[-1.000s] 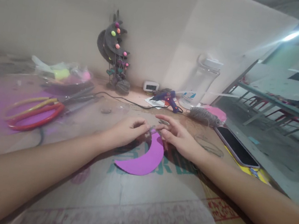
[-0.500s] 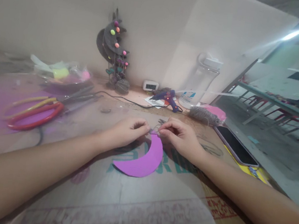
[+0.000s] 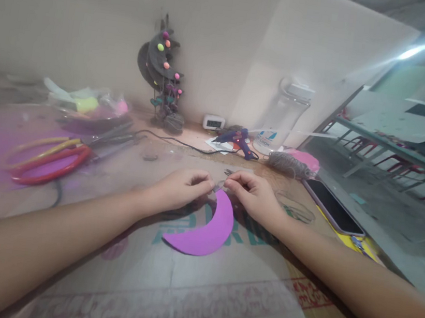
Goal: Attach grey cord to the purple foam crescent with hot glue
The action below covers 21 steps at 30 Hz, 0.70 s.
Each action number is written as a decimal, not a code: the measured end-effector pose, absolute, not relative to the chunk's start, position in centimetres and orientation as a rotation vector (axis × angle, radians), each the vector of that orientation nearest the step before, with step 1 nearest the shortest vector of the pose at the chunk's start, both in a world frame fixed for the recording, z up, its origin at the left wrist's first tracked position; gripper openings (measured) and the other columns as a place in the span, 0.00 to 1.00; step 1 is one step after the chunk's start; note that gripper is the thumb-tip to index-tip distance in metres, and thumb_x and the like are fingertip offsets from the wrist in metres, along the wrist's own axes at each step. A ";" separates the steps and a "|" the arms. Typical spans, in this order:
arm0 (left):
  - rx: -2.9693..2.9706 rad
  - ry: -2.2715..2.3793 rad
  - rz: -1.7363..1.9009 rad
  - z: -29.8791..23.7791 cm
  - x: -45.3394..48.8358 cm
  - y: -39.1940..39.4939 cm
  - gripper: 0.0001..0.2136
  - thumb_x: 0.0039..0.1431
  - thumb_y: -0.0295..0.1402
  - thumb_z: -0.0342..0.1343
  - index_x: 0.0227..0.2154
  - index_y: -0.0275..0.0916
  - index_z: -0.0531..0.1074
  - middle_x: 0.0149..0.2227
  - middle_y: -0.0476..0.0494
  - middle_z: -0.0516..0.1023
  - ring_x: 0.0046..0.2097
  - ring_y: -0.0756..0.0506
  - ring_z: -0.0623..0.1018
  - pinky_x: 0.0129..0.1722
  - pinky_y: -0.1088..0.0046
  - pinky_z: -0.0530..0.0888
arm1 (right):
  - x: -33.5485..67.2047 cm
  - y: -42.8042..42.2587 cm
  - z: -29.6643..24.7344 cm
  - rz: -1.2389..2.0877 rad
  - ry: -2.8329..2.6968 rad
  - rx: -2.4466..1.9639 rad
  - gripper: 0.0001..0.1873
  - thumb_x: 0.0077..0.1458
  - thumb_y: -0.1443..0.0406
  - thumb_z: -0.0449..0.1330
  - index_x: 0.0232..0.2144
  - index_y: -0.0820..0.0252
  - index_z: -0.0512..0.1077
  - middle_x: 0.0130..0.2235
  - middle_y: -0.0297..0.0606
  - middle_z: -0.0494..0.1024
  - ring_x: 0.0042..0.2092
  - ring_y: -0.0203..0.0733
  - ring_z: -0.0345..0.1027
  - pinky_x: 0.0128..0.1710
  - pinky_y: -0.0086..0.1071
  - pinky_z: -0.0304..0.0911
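A purple crescent moon cutout [image 3: 211, 233] hangs below my hands over the work surface, its upper tip between them and its lower tip pointing left. My left hand [image 3: 190, 190] is closed in a pinch at the left of the upper tip. On the right, my right hand [image 3: 250, 189] pinches with thumb and index finger. A thin strand of grey yarn [image 3: 221, 183] spans the small gap between the fingertips, at the moon's tip. The strand's ends are hidden by the fingers. Just behind the right fingertips shows the tip of a small dark tool [image 3: 228, 172].
Red and yellow-handled scissors [image 3: 53, 161] lie at left, before a plastic bag [image 3: 86, 103]. At the back stand a decorated grey moon ornament [image 3: 160, 63], small clock [image 3: 213, 122], blue glue gun [image 3: 238, 140] and clear bottle [image 3: 284, 116]. Grey yarn skein [image 3: 289, 165] and phone [image 3: 333, 206] lie right.
The purple moon has shifted slightly right and down, its upper tip a little lower between the fingers. Both hands keep their pinch in nearly the same place.
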State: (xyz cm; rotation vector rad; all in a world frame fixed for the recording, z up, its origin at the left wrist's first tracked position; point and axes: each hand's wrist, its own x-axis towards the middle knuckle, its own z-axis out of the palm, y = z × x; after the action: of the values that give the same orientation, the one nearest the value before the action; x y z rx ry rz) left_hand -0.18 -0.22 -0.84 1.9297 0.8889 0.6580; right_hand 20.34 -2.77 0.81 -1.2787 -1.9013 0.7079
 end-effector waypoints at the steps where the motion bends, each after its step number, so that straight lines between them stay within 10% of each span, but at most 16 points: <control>1: 1.928 0.887 0.656 -0.8 -0.2 -0.2 0.16 0.62 0.42 0.45 0.24 0.38 0.65 0.22 0.50 0.71 0.24 0.51 0.70 0.26 0.76 0.65 | 20.4 -2.8 0.8 0.709 -1.898 -1.279 0.11 0.56 0.59 0.57 0.27 0.59 0.70 0.19 0.28 0.66 0.22 0.32 0.59 0.25 0.28 0.56; 21: 1.950 0.868 0.618 -0.7 -0.1 -0.3 0.15 0.62 0.41 0.45 0.24 0.38 0.65 0.23 0.51 0.70 0.26 0.51 0.69 0.28 0.76 0.65 | 20.6 -2.3 0.2 0.619 -1.972 -1.313 0.10 0.57 0.59 0.57 0.29 0.59 0.72 0.20 0.28 0.69 0.24 0.33 0.61 0.27 0.28 0.57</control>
State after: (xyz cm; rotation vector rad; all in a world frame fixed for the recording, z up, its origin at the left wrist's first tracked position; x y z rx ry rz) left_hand -0.06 -0.29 -0.66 1.9497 0.8682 0.6177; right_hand 20.59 -2.34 0.21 -1.3133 -1.9716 0.6190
